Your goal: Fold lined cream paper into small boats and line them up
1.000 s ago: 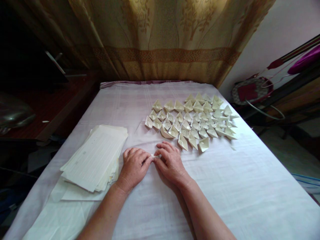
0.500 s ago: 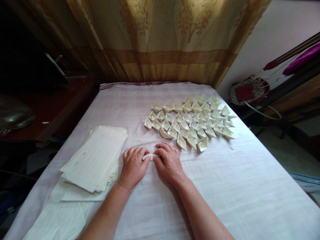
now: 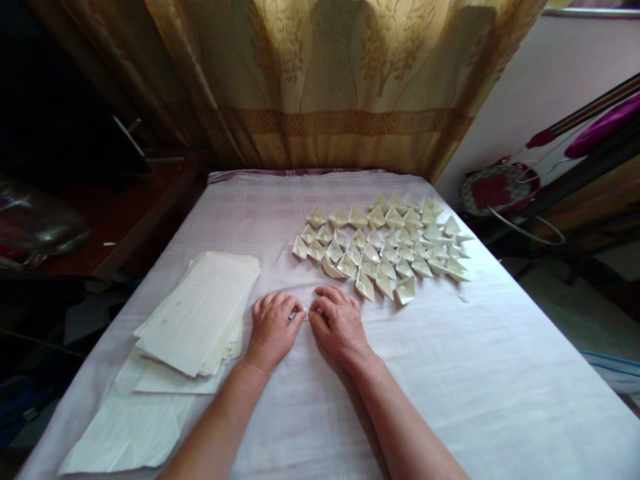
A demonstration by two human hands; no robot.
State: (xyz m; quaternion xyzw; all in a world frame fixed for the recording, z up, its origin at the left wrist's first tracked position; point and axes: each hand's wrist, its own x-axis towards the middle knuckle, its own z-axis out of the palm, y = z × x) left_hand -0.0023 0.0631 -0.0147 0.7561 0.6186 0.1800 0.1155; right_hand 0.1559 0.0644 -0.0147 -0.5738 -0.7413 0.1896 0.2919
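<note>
Between my two hands is a small folded piece of white paper (image 3: 307, 313), mostly covered by the fingers. My left hand (image 3: 277, 327) pinches its left end with thumb and forefinger, fingers curled. My right hand (image 3: 339, 321) grips the other end, its thumb and fingers bent close to the left thumb. Both hands rest low over the white cloth (image 3: 440, 373). Just beyond the right hand stand several rows of folded paper boats (image 3: 370, 253). Left of my left hand lies a stack of lined paper sheets (image 3: 200, 313).
More loose paper (image 3: 130, 427) lies under and in front of the stack. A patterned curtain (image 3: 330, 80) hangs behind the table's far edge. At the left is a dark red desk (image 3: 165, 193); at the right, a bag (image 3: 500, 188) sits beyond the table edge.
My hands have drawn closer together, and less of the small paper shows between them. The whole view has shifted slightly; boats and stack stay as they were.
</note>
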